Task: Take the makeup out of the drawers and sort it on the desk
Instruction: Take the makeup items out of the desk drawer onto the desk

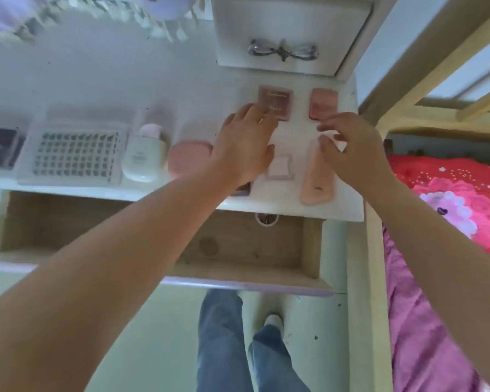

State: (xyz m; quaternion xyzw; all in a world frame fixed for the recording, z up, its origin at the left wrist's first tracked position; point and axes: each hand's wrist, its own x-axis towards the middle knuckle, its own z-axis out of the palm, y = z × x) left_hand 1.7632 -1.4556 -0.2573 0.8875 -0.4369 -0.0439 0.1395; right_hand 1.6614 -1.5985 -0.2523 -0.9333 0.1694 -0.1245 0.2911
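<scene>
sorting on the tabletop (181,89) seems nearly done: left hand (242,145) lies spread near the dark palette (275,101), right hand (351,154) hangs loosely curled, pinching nothing i can see, and next the open drawer (238,244) probably needs checking.

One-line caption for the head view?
Both hands, left hand and right hand, arrange makeup palettes on the desk above an open drawer.

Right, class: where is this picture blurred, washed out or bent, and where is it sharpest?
Head view: motion blur smears the right hand fingertips and the desk's far clutter; pale desk top washes out under bright light; wide-angle lens bends the drawer and bed frame edges; forearms and jeans look sharpest.
</scene>
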